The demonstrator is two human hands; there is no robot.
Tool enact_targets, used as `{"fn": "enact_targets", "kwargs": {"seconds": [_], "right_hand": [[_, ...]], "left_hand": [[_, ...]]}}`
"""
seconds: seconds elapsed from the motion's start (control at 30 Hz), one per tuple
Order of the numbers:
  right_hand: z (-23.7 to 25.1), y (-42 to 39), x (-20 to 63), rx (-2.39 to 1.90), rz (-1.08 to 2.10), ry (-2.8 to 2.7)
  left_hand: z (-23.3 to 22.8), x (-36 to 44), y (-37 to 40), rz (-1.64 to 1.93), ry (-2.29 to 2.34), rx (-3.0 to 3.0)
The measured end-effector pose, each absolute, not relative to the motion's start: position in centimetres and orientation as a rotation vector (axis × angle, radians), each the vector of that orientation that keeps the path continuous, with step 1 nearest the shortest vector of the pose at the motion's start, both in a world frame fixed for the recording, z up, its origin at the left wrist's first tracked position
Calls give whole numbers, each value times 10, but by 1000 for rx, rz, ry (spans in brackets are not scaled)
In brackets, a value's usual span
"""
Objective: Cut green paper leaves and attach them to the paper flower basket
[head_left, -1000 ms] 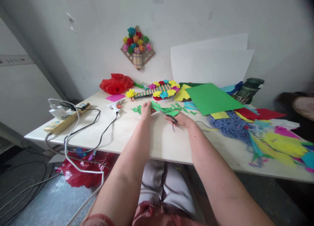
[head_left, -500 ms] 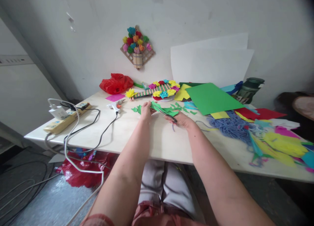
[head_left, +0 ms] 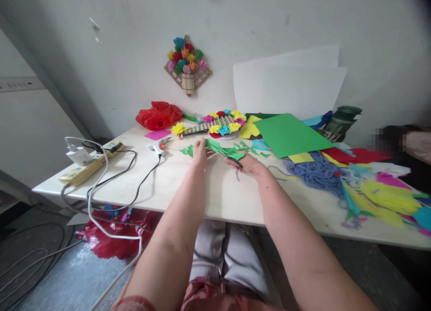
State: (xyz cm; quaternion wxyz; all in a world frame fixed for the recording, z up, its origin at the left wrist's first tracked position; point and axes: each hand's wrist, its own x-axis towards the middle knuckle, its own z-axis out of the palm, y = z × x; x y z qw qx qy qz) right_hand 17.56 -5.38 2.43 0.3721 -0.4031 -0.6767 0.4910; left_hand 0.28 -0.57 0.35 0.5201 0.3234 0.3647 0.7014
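A strip of green paper (head_left: 225,150) is held low over the bench (head_left: 215,192), just in front of the person, between both hands. Its long axis is seen running from upper left to lower right, from the left hand (head_left: 200,153) toward the right hand (head_left: 248,163).

The left end of the strip is pinched by the left fingers (head_left: 202,143), pressed together on the paper. Scissors (head_left: 229,157) are gripped in the right hand, dark handles closed in by the curled fingers; the blades are pointed up-left along the strip, toward the left hand. Whether the blades are parted or closed cannot be told at this size.

Both hands are on the paper; the left is at its far end, the right at the near end with the tool. The cut line lies between them.

Around: small green offcuts (head_left: 186,151) just left of the left hand, more green scraps (head_left: 247,146) just behind the strip. A glue gun (head_left: 157,146) is lying to the left, its black cord trailed over the bench edge. A woven piece with paper flowers (head_left: 220,122) is set behind. A large green sheet (head_left: 289,135) is laid to the right rear, blue yarn (head_left: 316,172) and loose coloured paper further right. A power strip (head_left: 88,163) is well off left. Nothing is seen standing between the hands.
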Motion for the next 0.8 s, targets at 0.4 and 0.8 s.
{"fn": "enact_targets", "kwargs": {"seconds": [0.4, 0.8], "right_hand": [[10, -38, 174, -1012, 1211, -1635], [10, -39, 173, -1050, 1240, -1624]], "left_hand": [[8, 14, -20, 1521, 692, 741], [11, 18, -21, 1572, 737, 684]]}}
